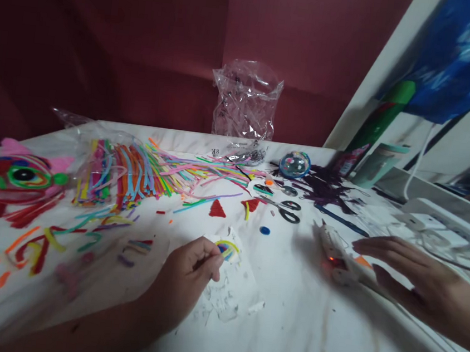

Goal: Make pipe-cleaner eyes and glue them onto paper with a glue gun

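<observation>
Pinching beside a blue-and-yellow piece [228, 248]

The piece lies on white paper [239, 294], mid-surface on the desk [281, 332]. The left hand [186, 271] presses thumb and forefinger together at its side; whether they grip it, I cannot tell. The right hand [421, 282], spread and released, is beside the glue gun [336, 254], toward the right edge. Scissors [288, 209] and pipe cleaners [180, 171] lie nearer the far edge.

Left hand [189, 266] pinched, right hand [421, 279] outstretched.
</observation>
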The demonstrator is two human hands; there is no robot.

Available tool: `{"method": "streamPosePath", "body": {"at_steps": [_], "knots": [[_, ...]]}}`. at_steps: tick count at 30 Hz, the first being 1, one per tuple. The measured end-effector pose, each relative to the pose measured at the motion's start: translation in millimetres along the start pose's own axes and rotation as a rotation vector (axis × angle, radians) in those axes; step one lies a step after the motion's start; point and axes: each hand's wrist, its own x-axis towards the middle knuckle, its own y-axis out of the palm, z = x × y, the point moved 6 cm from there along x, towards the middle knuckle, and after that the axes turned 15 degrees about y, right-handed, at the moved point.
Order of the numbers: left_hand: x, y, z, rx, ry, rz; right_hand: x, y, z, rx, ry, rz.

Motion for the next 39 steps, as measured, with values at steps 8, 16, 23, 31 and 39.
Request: {"method": "streamPosePath", "body": {"at_steps": [8, 16, 23, 31, 39], "knots": [[-0.3, 4.5, 3.1, -0.111, 0.014, 0.026, 9.3, 81.7, 141.1, 0.812, 0.199, 0.587], [-3.2, 2.8, -5.3, -0.079, 0.024, 0.045, 44.8, 67.8, 105.2, 0.793, 0.378, 0.286], [-2.7, 3.0, -9.4, -0.044, 0.074, 0.033, 21.7, 70.8, 147.1, 0.651, 0.125, 0.481], [-5.9, 7.9, -13.3, -0.024, 0.118, 0.11, 18.1, 90.6, 164.1, 0.813, 0.178, 0.531], [-2.8, 3.3, -8.1, 0.017, 0.086, 0.073, 18.1, 106.3, 147.8, 0.913, 0.332, 0.517]]}}
